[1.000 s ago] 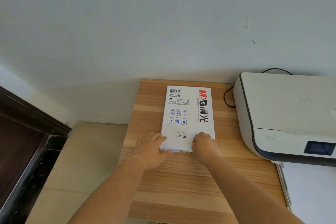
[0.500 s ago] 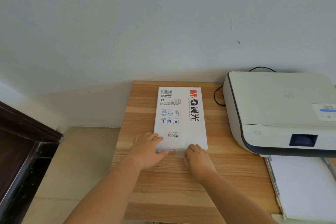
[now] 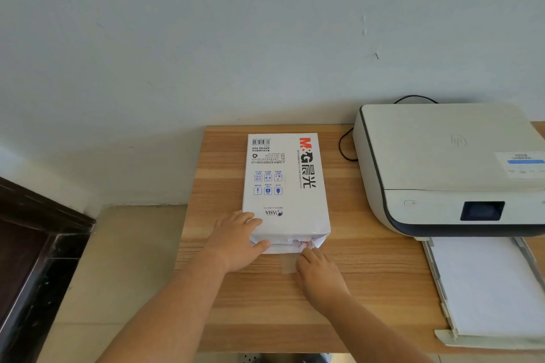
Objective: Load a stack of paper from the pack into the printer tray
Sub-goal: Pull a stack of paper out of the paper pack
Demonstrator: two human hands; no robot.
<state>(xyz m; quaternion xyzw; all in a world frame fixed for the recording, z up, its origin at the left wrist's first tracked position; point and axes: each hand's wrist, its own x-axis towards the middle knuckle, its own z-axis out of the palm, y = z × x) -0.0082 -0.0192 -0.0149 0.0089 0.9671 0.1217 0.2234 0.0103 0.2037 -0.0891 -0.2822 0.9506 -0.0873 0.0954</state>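
The left hand (image 3: pixel 236 240) lies flat on the near left corner of the paper pack (image 3: pixel 284 186), fingers spread over its top and thumb against the torn end flap. The right hand (image 3: pixel 320 274) pinches a strip of clear tape (image 3: pixel 289 264) just below that flap. Right of the fingers, well apart, the printer (image 3: pixel 448 168) stands on the wooden table (image 3: pixel 265 309), its tray (image 3: pixel 483 283) extended.

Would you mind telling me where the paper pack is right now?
In the head view the paper pack lies flat mid-table, left of the printer, its near end under the left hand.
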